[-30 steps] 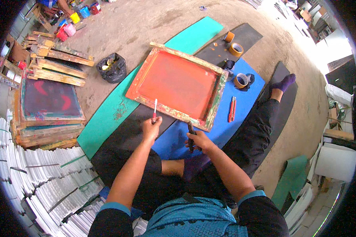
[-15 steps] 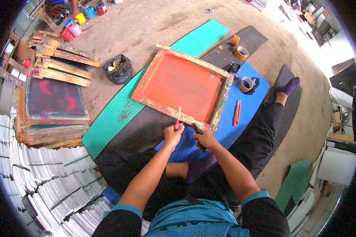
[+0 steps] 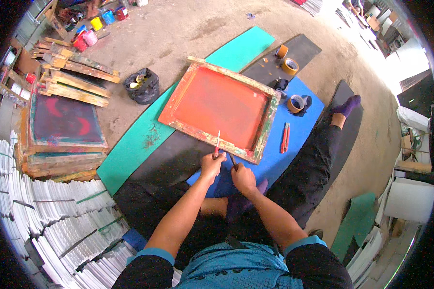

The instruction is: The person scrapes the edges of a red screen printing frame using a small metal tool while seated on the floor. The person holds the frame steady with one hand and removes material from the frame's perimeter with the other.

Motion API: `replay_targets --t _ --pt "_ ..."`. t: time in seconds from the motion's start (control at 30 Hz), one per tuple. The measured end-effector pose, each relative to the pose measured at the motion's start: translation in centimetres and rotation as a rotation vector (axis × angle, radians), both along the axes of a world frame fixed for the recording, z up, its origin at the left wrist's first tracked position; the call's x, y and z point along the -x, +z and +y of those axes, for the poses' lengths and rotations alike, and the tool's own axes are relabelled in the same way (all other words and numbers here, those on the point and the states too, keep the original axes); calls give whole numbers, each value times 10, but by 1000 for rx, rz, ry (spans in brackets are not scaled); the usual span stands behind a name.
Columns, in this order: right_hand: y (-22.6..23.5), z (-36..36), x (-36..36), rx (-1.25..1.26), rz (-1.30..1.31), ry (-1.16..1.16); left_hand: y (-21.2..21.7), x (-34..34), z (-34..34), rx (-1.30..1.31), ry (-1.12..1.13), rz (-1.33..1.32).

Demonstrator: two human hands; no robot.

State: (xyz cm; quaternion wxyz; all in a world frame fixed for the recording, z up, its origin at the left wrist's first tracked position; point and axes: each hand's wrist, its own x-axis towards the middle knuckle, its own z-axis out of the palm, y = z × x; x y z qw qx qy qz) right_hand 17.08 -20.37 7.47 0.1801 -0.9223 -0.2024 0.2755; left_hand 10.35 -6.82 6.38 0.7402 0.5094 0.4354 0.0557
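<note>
Head view: against the earlier frames, the right hand [image 3: 243, 178] has shifted leftward and now sits just beside the left hand [image 3: 211, 166]; the framed red screen [image 3: 219, 103] shows no clear change of place.

The bare floor [image 3: 178, 48] carries green [image 3: 135, 137], black [image 3: 171, 156] and blue [image 3: 270, 166] mats, laid aslant, with the screen lying across them. Right of the screen are a red cutter [image 3: 285, 138] and a tape roll [image 3: 296, 103]. Beyond the green mat stands an open black bag [image 3: 144, 91]. At the left are stacked frames [image 3: 65, 118] and bundled white sheets [image 3: 55, 197].

The left hand's fingers are closed on a red-handled tool [image 3: 217, 149]; its pale tip points away from the body and overlaps the screen's near rail. Contact cannot be confirmed. The right hand's fingers grip a dark tool [image 3: 233, 159], its end near that same rail. Both hands lie on the body side of the screen.
</note>
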Motion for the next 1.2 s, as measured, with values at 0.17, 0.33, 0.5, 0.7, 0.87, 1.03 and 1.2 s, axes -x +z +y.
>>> replay_targets --t 0.17,0.33,0.5,0.7,0.87,1.03,1.2 --pt "13 14 17 -32 9 139 16 19 15 135 45 -14" --pt "11 37 24 -121 -8 333 24 43 47 200 146 23" --pt "8 76 34 -285 43 529 18 68 88 215 276 47" --pt "-12 105 51 -334 417 500 -1 98 162 109 570 124" --pt "1 86 52 -364 662 399 -25 128 216 81 765 141" --pt "-15 47 24 -335 897 169 -43 127 213 206 745 67" --pt "9 2 -19 -360 997 -109 2 88 148 -89 370 67"
